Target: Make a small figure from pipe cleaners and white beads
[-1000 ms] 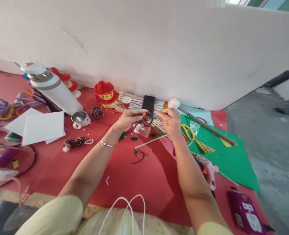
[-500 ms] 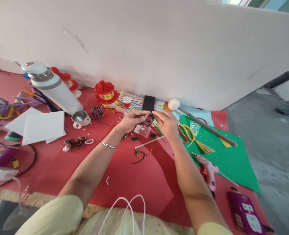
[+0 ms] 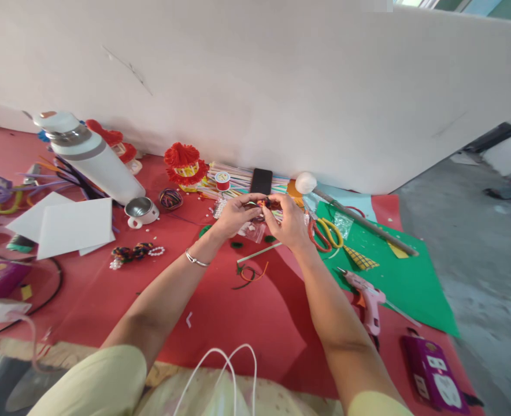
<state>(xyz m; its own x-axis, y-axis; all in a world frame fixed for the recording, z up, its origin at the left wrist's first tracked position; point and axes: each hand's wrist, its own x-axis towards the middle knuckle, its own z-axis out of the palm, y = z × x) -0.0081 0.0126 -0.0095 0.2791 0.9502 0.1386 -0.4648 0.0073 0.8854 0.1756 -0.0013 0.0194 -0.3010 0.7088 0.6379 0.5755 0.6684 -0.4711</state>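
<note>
My left hand [image 3: 233, 215] and my right hand [image 3: 287, 222] meet above the red sheet [image 3: 221, 312], fingers pinched together on a small multicoloured cord piece [image 3: 265, 204]. The piece is mostly hidden between the fingertips. A silver bangle sits on my left wrist. Just below the hands lie a small clear plastic bag [image 3: 252, 231], green bits and a thin green stick [image 3: 259, 252]. Loose orange and green cord scraps [image 3: 249, 273] lie nearer to me.
Against the wall stand a black phone [image 3: 261, 181], striped straws [image 3: 238, 176], a red thread spool [image 3: 222, 180] and a red pom-pom ornament [image 3: 184, 164]. A white bottle [image 3: 91, 159], metal cup [image 3: 141, 211] and white sheets [image 3: 71, 225] lie left; scissors [image 3: 325, 233], pink glue gun [image 3: 366, 299] and green paper [image 3: 394, 277] right.
My right hand has moved left to close in on my left hand. The cord piece, visible as a loop before, is now tucked between both hands' fingertips.
</note>
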